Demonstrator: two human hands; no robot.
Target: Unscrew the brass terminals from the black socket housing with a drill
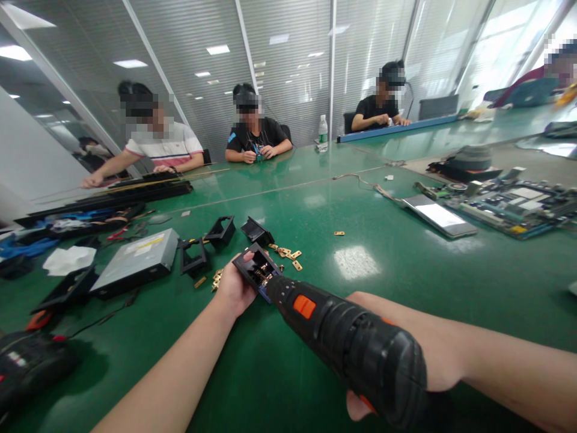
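Note:
My left hand point(237, 287) grips a small black plastic housing point(247, 262), its open side facing me and coppery metal parts showing inside. My right hand point(360, 300) is wrapped round a black cordless drill point(333, 325) with an orange switch. The drill's nose points into the housing; the tip is hidden inside it. Small brass plates point(288, 252) lie loose just beyond the housing, and more lie behind my left hand. Black plastic frames point(195, 257) stand nearby to the left, and another black housing point(256, 231) lies on its side behind.
A silver disc drive point(139, 258) lies left on the green table point(288, 198). At lower left sits a black-and-red tool point(31, 367). Right are a flat silver device point(437, 216) and circuit boards point(518, 201). A water bottle point(323, 133) stands far back, where several people sit.

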